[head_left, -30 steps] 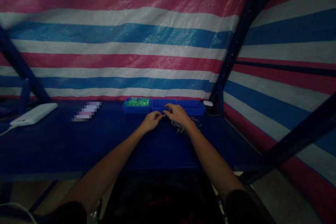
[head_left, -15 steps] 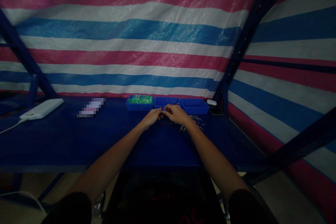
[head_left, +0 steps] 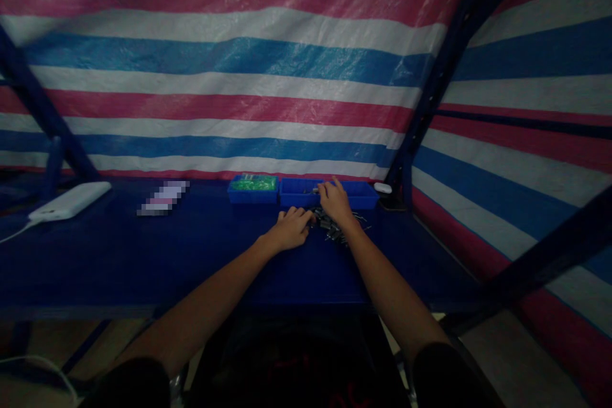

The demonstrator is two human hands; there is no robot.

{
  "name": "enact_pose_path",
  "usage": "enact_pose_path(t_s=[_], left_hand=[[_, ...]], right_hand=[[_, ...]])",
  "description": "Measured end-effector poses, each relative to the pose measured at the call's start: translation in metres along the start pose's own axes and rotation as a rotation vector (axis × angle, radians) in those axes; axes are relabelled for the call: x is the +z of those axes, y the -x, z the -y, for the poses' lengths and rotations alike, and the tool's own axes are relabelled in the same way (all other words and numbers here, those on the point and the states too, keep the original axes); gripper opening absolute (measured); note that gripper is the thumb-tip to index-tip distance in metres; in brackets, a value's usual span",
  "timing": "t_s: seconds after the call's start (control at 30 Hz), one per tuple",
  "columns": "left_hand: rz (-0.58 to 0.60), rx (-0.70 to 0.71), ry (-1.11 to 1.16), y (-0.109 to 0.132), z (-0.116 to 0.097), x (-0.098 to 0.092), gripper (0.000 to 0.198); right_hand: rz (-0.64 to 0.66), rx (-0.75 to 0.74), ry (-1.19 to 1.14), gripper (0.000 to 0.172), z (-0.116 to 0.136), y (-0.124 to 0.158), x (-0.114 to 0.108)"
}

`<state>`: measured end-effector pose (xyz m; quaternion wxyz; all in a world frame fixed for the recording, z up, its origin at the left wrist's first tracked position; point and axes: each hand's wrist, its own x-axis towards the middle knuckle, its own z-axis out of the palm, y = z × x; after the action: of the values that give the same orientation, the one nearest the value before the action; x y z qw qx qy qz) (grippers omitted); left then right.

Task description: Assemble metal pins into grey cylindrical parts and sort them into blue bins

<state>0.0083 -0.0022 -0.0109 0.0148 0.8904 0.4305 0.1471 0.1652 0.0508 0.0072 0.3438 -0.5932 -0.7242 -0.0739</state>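
Observation:
A heap of small dark parts with thin metal leads [head_left: 329, 224] lies on the blue table; their exact kind is too small to tell. My left hand [head_left: 291, 229] rests at the heap's left edge, fingers bent and somewhat apart, fingertips touching the parts. My right hand [head_left: 335, 201] is above the heap, at the front of the middle blue bin [head_left: 294, 192]. Its thumb and finger pinch what looks like a small metal part [head_left: 312, 191] over that bin. Behind the right hand stands another blue bin [head_left: 361, 192].
A blue bin [head_left: 253, 196] with green-wrapped contents stands at the left of the row. Farther left lie a blurred-out phone [head_left: 164, 197] and a white power bank [head_left: 71, 201] with a cable. A white case [head_left: 382, 188] sits at the right. Striped sheeting [head_left: 215, 105] hangs behind the table.
My hands, together in front of the middle bin before, have separated. The left moved down to the heap; the right moved right and up to the bins, uncovering more of the heap.

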Motion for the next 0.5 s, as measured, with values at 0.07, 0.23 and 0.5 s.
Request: enact_pose_path(t_s=[0.07,0.23,0.5], left_hand=[[-0.029,-0.072,0.026,-0.002,0.008,-0.002,0.020],[-0.372,-0.158,0.267,-0.008,0.030,-0.008,0.023],[-0.583,-0.102,0.362,-0.009,0.026,-0.014,0.011]], right_hand=[[-0.020,0.020,-0.013,0.033,0.004,0.001,-0.002],[0.058,0.060,-0.004,0.042,0.019,0.004,-0.011],[0.202,-0.022,-0.205,0.049,0.042,0.008,-0.002]])
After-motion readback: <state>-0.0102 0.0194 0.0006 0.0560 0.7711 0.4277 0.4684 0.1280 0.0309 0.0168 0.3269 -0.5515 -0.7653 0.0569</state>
